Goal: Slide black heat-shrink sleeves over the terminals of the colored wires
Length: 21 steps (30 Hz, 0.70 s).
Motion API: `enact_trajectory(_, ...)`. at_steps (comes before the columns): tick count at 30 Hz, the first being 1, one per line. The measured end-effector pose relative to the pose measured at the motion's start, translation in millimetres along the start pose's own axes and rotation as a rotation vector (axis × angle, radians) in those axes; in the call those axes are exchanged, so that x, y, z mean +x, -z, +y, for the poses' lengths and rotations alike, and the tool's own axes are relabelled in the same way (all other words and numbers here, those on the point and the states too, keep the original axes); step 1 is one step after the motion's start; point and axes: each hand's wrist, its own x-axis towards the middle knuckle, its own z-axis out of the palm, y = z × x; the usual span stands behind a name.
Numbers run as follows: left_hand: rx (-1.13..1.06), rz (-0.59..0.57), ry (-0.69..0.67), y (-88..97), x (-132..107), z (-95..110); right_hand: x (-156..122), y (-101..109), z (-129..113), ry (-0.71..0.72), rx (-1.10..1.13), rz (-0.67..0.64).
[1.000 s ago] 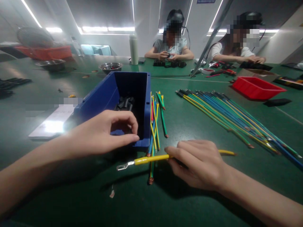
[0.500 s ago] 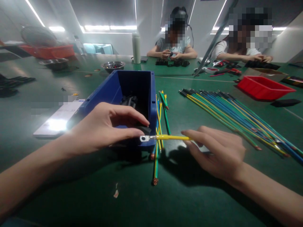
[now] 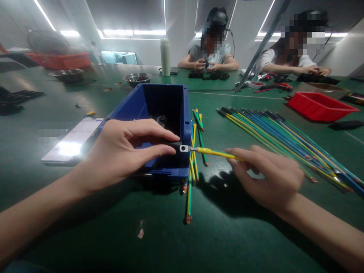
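The person at this green-topped desk (image 3: 113,235) works with both bare hands close together over the near end of a deep blue plastic bin (image 3: 186,108). The left hand (image 3: 119,153) pinches a short, black, tube-like piece (image 3: 174,145) between thumb and fingers, the grip narrow. The right hand (image 3: 269,176) closes on a thin yellow-sheathed cable (image 3: 218,153), which points leftward so that its flat silver metal lug (image 3: 184,148) with a round hole meets the black piece's end. From where I stand I can't tell whether the lug sits in the mouth or merely lies against it. If the two are out of line, the lug's broad edge could catch on the rim and fold it or nick it. The right fingers hold the cable well back from the lug, so a hard push might bow the yellow length and swing the tip aside. Too tight a pinch by the left hand could flatten the opening; too loose, and the piece might slip down into the bin among the loose black pieces (image 3: 160,120) there. A dropped cable could land on the small heap of yellow, green and blue cables (image 3: 195,168) just beside the bin, and get mixed in.
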Motion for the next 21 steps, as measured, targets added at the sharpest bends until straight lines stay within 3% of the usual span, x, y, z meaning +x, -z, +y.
enact_trajectory(11,-0.033,0.061,0.016,-2.1,0.8,4.7,1.3,-0.9,-0.3,-0.022,0.006,0.016)
enact_trajectory(21,0.061,0.031,-0.059,-8.2,-7.9,5.0,4.0,1.9,-3.9,-0.007,-0.018,-0.024)
